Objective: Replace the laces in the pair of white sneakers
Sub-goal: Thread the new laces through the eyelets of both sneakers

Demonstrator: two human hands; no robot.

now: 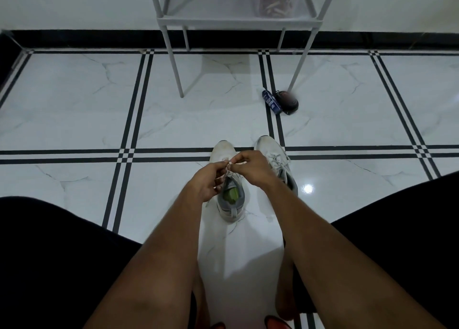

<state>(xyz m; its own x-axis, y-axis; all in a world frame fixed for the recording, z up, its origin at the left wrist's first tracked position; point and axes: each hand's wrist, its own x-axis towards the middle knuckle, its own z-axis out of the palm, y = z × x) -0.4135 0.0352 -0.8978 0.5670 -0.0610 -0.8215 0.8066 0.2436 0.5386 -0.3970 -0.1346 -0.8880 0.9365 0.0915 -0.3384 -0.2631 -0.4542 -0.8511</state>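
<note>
While both hands work at the near shoe, findings run largest item first.

Floor: white marble tiles (74, 100) with black double lines; wide bare stretches lie to either side of the shoes and ahead of them, giving room to draw a lace out sideways.
Rack: a white metal rack (238, 20) stands by the far wall, its front legs well apart from the shoes; no obstruction to the hands.
Legs: the person's knees frame the work on both sides, so judged arm travel is freest forward and upward.
Left shoe: white sneaker (229, 204) directly below the hands, toe pointing away, tongue and opening exposed, upper eyelets apparently unlaced.
Right shoe: second sneaker (275, 160) just beside it, laced, partly behind the right wrist.
Left hand: left hand (207, 182) has fingers curled, tips pinching the lace (229, 166) over the lower eyelets.
Right hand: right hand (248, 166) has fingers bunched, pinching the same lace close against the left fingertips.
Step advice: judged threading or pulling at an eyelet; keep the pinch near the lace tip, pull level, and steady the shoe so it does not skid on the glossy tile.
Small items: a blue packet (271, 102) and a dark object (288, 101) lie near a rack leg, well apart from the work.
</note>
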